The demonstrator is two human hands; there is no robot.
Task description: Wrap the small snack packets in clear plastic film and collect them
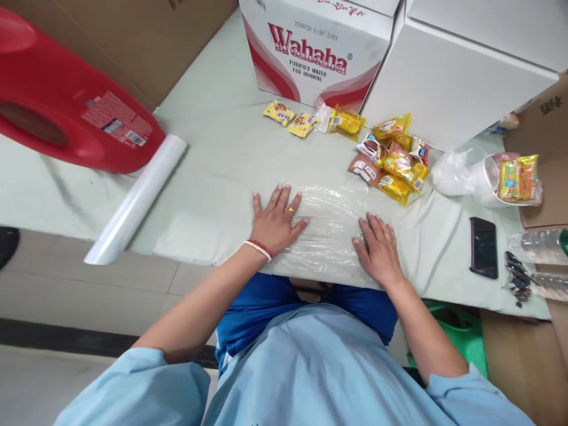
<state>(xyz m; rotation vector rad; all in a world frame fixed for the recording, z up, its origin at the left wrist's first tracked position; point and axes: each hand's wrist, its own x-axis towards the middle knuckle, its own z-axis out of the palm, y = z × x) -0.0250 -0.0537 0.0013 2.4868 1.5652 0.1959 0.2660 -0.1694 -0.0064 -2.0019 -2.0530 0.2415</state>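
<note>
A sheet of clear plastic wrap lies wrinkled on the pale green tablecloth, close to the table's front edge. My left hand rests palm down with its fingers spread at the sheet's left side. On the right side of the sheet, my right hand also lies flat, its fingers stretched forward. Neither hand grips anything. Beyond the right hand is a pile of wrapped snacks. A white roll of film lies slanted to the left, its near end past the table edge.
A big red jug stands at left. Behind are a Wahaha water carton and white boxes. Yellow snack packets lie before the carton. At right are a white cup, a phone, keys and plastic bottles.
</note>
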